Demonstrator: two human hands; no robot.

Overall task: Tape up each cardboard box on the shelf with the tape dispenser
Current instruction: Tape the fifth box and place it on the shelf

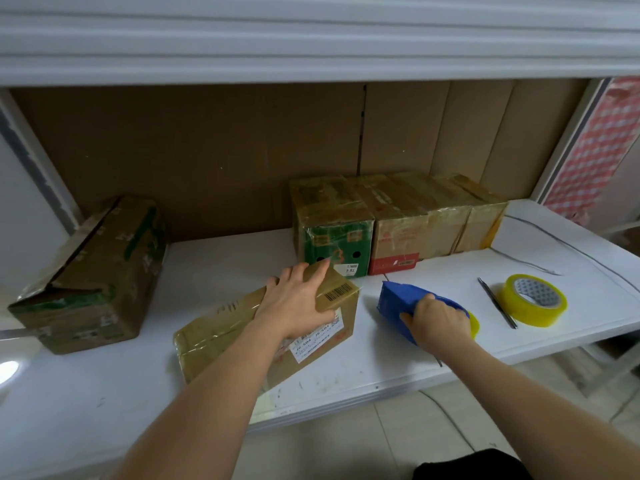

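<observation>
At the far left of the white shelf [221, 258] lies a long, battered cardboard box [93, 271], brown with green print, its near end crumpled and a flap gaping; its long axis runs from the front left toward the back wall.

Nearer the middle, at the front, sits a smaller carton [235, 327], glossy with clear tape and creased, bearing a barcode and a white label. Its long axis runs from near left to far right. The left hand [298, 303] rests flat on its top at the far end, fingers spread and straight.

Behind it, against the brown cardboard backing, a row of taped boxes stands side by side: a green-fronted box [332, 233] with two round holes, then a red-based box [398, 237], then a plain brown box [481, 226].

To the right of the carton, the right hand [438, 322] grips the blue plastic tape dispenser [401, 303], fingers curled over it; its blunt front points away to the far left, a yellowish roll showing at its rear. It sits on the shelf, just beside the carton.

Further right lie a thin dark pen [497, 303] and a round roll of yellow tape [533, 299], flat on its side.
</observation>
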